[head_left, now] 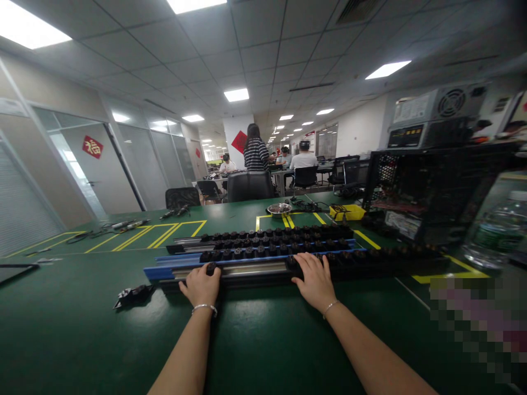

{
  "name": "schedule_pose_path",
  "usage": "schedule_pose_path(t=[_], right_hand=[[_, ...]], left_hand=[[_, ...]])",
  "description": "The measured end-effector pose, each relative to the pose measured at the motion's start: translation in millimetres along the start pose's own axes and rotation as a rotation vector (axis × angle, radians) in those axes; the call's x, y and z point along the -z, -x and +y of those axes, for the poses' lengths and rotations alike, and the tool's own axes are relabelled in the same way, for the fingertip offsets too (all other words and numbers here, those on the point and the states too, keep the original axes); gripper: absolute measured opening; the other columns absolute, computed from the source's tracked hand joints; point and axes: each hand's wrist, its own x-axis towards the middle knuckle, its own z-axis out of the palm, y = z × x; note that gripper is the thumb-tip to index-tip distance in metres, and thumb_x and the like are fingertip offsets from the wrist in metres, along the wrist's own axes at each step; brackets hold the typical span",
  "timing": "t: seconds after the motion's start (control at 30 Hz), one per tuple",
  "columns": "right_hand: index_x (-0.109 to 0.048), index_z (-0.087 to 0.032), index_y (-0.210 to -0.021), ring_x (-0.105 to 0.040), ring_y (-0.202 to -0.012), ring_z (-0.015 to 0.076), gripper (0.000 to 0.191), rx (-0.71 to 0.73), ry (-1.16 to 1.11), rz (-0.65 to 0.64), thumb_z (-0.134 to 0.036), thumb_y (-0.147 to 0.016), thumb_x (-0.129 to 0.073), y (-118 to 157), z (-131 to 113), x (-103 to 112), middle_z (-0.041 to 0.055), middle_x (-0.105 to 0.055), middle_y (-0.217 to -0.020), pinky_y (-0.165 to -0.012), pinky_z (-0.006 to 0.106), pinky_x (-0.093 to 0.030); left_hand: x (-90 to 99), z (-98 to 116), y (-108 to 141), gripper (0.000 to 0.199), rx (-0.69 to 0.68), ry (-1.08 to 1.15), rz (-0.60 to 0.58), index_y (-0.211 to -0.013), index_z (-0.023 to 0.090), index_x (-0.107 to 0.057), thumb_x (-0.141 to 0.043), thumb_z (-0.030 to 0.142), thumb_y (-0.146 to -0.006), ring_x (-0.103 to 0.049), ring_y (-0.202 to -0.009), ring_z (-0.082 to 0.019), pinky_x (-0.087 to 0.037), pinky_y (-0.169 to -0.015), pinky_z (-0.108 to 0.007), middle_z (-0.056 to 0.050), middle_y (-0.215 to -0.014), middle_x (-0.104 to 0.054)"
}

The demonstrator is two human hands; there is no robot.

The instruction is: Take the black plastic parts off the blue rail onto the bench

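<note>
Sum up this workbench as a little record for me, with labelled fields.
Surface: green table with yellow markings
Left hand: on the nearest black rail, touching a small black piece
Right hand: farther along the same rail
Beyond the rails: metal bowl, yellow tray
Right side: computer case, clear bottle
Background: person in a striped top
Unclear: how firmly either hand grips

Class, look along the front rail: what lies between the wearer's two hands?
In the head view, between the black pieces at the left hand and right hand, the front rail is bare, its shiny strip showing.
</note>
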Motion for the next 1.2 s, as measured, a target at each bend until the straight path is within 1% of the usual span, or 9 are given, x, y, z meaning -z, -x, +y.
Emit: schedule_pose_path(t=[0.2, 0.57, 0.73, 0.9, 1.03, 1.2], right_hand=[[-0.044, -0.024, -0.121, -0.036, -0.121, 0.0219, 0.047, -0.001, -0.006, -0.003, -0.027, -0.075, -0.051, 0.4, -0.6, 1.6, 0.0041, -0.05, -0.125, -0.106, 0.051, -0.007], [-0.044, -0.024, -0.121, -0.036, -0.121, 0.0238, 0.045, 0.0, -0.005, -0.012, -0.027, -0.076, -0.049, -0.7, -1.2, 2.2, 0.006, -0.05, -0.124, -0.105, 0.053, -0.01], [-0.044, -0.024, -0.121, -0.036, -0.121, 0.0236, 0.046, 0.003, -0.006, -0.013, -0.027, -0.076, -0.05, -0.4, -0.7, 2.4, 0.006, -0.05, -0.124, -0.105, 0.053, -0.01], [-0.044, -0.023, -0.121, -0.036, -0.121, 0.0229, 0.047, -0.001, -0.006, -0.005, -0.026, -0.075, -0.051, -0.1, -0.1, 1.0, 0.0047, -0.05, -0.125, -0.106, 0.052, -0.008], [-0.044, -0.024, -0.121, -0.037, -0.121, 0.0233, 0.046, 0.004, -0.007, -0.001, -0.026, -0.075, -0.05, -0.4, 0.3, 0.3, 0.0054, -0.05, -0.125, -0.105, 0.053, -0.009], [-0.044, -0.024, -0.121, -0.036, -0.121, 0.0229, 0.047, 0.004, -0.007, 0.001, -0.027, -0.075, -0.051, -0.3, 0.0, 0.6, 0.0051, -0.05, -0.125, -0.106, 0.052, -0.01]], left_hand=[[1.5, -1.4, -0.5, 0.04, 0.026, 0.005, -0.017, -0.102, 0.025, -0.063, -0.041, 0.044, -0.074, -0.049, -0.104, -0.027, -0.023, -0.1, -0.055, -0.007, -0.105, -0.061], [1.7, -4.3, -3.3, 0.041, 0.057, -0.001, -0.013, -0.106, 0.027, -0.061, -0.042, 0.044, -0.075, -0.049, -0.104, -0.025, -0.024, -0.099, -0.051, -0.006, -0.105, -0.063], [2.4, -5.6, -4.3, 0.044, 0.073, -0.013, -0.008, -0.108, 0.025, -0.061, -0.041, 0.045, -0.075, -0.05, -0.103, -0.026, -0.028, -0.097, -0.049, -0.008, -0.105, -0.062], [2.5, -5.6, -4.6, 0.044, 0.077, -0.017, 0.016, -0.109, 0.024, -0.061, -0.042, 0.044, -0.074, -0.05, -0.103, -0.025, -0.03, -0.095, -0.044, -0.008, -0.105, -0.062], [4.9, -3.9, -4.2, 0.044, 0.07, 0.0, 0.018, -0.111, 0.026, -0.059, -0.043, 0.042, -0.074, -0.05, -0.105, -0.025, -0.031, -0.094, -0.043, -0.008, -0.106, -0.062], [8.3, -3.0, -4.5, 0.044, 0.091, 0.016, 0.023, -0.113, 0.025, -0.057, -0.045, 0.04, -0.073, -0.052, -0.103, -0.025, -0.035, -0.09, -0.04, -0.009, -0.106, -0.063]])
